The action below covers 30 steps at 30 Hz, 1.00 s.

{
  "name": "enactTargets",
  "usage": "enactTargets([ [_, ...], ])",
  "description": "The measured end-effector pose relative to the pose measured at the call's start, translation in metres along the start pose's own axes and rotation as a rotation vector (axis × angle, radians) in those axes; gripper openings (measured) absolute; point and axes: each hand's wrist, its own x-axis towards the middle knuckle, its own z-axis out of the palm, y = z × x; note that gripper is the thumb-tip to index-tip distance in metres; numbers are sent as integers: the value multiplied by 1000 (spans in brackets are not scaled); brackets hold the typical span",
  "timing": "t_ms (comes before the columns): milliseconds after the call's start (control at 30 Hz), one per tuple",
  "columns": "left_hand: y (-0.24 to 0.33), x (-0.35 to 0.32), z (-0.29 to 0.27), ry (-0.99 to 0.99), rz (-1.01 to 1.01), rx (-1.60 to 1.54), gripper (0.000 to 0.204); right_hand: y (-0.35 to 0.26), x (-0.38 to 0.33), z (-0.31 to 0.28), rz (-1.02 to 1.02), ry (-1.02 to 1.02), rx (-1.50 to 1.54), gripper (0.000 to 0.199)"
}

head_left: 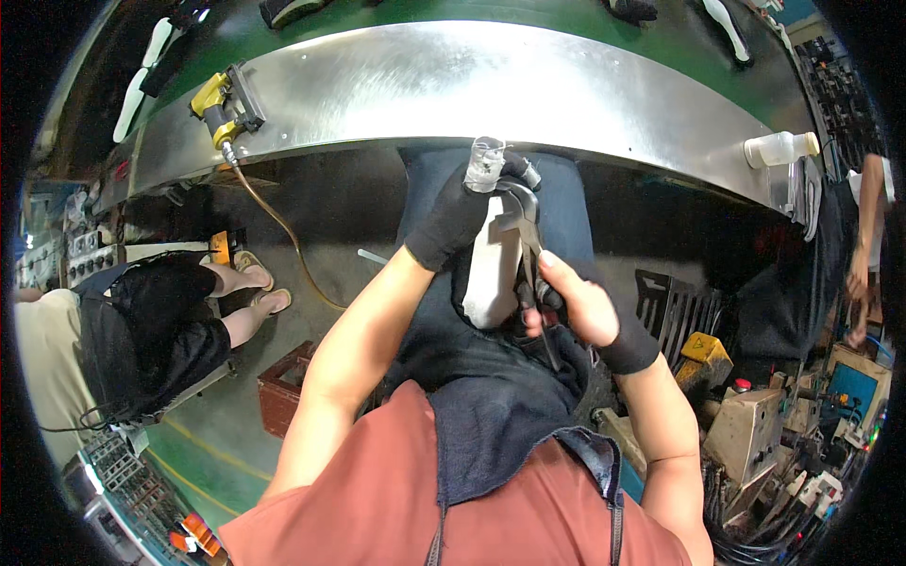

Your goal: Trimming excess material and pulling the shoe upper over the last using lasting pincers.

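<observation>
My left hand [451, 219], in a black glove with grey tape around a finger, grips the far end of a dark shoe upper with a white sole-shaped bottom [491, 274]. The shoe lies lengthwise over my lap, white side up. In my right hand [587, 307] are the handles of dark metal pincers [525, 219]. Their curved jaws rest at the shoe's far end, close to my left fingers; whether they bite on the upper is hidden. A black band wraps my right wrist.
A metal bench edge [396, 80] curves ahead, before a green conveyor belt [377, 21] carrying shoe parts. On the bench lie a yellow nail gun [225, 104] with a hose and a clear bottle [780, 148]. A seated person [142, 321] is at left; machinery [750, 424] stands at right.
</observation>
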Motion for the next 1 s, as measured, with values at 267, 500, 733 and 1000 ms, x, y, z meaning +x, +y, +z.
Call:
enactTargets([
  [267, 7, -19, -2, -34, 354, 343, 20, 87, 25, 45, -591, 397, -529, 18],
  [500, -18, -143, 23, 169, 59, 234, 34, 121, -45, 6, -455, -106, -888, 35],
  [733, -75, -160, 16, -38, -215, -37, 57, 142, -47, -23, -666, -288, -895, 42],
  [1000, -6, -104, 12, 244, -468, -163, 47, 24, -67, 15, -111, 80, -625, 46],
])
